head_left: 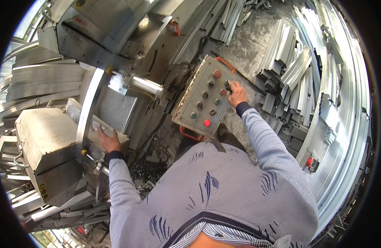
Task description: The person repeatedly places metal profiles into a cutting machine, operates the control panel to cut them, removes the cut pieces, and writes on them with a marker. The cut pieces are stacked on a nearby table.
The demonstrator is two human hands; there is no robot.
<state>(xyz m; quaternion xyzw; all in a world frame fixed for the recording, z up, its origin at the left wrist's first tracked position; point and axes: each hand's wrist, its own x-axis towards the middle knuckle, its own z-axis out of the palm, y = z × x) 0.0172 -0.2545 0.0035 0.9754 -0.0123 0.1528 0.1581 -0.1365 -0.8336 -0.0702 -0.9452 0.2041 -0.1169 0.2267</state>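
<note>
Gripping the dark knob (228, 84) at the control box's (203, 103) far right is the right hand (237, 93); left hand (110, 140) is sitting fingers-wide beside the silver bar (90, 105) on the left, maybe for steadying, can't tell if it's touching. Yellow-tipped cylinders (147, 85) are sitting by its far & near ends, prob for clamping, imo.

Open room is found between the left hand (109, 140) and the control box (197, 96), while passage is barred leftward by the long metal bar (90, 109), ahead by the silver cylinder (146, 86), and farther right by piled profiles (298, 68).
</note>
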